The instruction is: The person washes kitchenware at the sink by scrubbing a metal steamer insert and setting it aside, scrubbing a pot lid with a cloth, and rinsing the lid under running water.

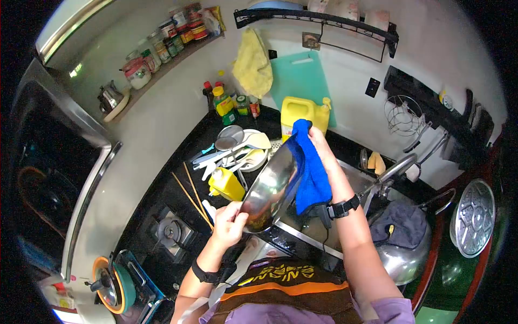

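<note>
Steel bowl [271, 182] tilted above the front of the worktop [189, 156], near the sink [310, 241]. We see left hand [229, 222] clamped on its near rim, right hand [322, 146] closed on blue cloth [312, 181] at the far rim. Cloth slipping could, we judge, swing it into the yellow bottle [229, 186].

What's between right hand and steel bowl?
The blue cloth: the head view shows it between the right hand and the steel bowl.
</note>
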A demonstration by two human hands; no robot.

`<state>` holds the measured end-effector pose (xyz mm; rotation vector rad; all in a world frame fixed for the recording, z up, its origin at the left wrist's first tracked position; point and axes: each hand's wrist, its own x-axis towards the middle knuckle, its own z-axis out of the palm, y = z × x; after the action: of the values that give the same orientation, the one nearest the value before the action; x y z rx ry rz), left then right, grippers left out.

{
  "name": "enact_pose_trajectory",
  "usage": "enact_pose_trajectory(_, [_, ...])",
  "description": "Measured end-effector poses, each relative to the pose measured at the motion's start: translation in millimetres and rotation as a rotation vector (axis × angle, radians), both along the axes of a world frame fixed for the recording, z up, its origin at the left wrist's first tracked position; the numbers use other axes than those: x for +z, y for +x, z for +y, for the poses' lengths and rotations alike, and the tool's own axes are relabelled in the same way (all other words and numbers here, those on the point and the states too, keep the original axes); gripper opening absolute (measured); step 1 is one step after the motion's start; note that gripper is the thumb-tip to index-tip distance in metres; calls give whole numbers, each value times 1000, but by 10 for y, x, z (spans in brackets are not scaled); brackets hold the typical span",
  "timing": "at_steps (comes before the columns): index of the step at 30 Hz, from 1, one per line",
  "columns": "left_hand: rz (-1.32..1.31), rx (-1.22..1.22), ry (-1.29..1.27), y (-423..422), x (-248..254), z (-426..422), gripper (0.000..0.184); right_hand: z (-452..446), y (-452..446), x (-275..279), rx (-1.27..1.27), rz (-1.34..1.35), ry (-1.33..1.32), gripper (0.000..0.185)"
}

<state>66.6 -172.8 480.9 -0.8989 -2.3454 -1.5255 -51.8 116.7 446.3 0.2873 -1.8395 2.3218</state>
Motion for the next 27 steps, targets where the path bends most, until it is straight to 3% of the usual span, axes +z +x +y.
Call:
enact_pose_trajectory(1, [-26,12,-28,-21,-27,-13,12,7,-25,-17,-43,31,171,22])
enact_pose_trajectory(3, [-258,63,-103,-116,-29,23,22,-25,-10,-2,-130,118,200,15])
enact_pose_trajectory(6, [-81,136,-193,-154,271,238,30,-66,67,138,-145,110,330,13])
enact_pose_trajectory(7, [-9,151,-262,-171,381,347,30,-192,168,234,-178,138,534,16])
enact_pose_trajectory(9, [-41,132,-413,-340,275,533,26,-397,122,139,-210,639,953,23])
enact_pose_trajectory(10, [-41,157,-407,-378,218,583,25,-458,169,214,-206,643,952,23])
enact_pose_trajectory(13, [-34,180,-339,-348,173,619,23,-413,162,240,-446,726,673,32])
enact_pose_trajectory(14, [-40,176,-283,-285,136,605,22,-228,-122,-179,-448,442,573,29])
enact_pose_trajectory(16, [-33,136,-258,-164,156,615,20,-64,-56,-137,-312,31,130,22])
enact_pose_trajectory(17, [-17,108,-220,-119,173,628,19,81,-199,-432,-358,-93,34,21])
enact_pose_trajectory(19, [42,83,-220,-135,184,652,17,-135,-15,-288,-289,-203,-374,24])
enact_pose_trajectory(20, [-3,95,-248,-170,173,642,16,-215,48,-239,-292,-197,-370,24])
enact_pose_trajectory(22, [-26,133,-279,-257,73,651,16,-406,214,-235,-473,128,134,31])
enact_pose_trajectory(25, [42,173,-253,-350,-81,671,18,-836,552,-196,-862,339,834,51])
enact_pose_trajectory(27, [34,166,-290,-354,-41,671,17,-782,518,-178,-852,334,795,51])
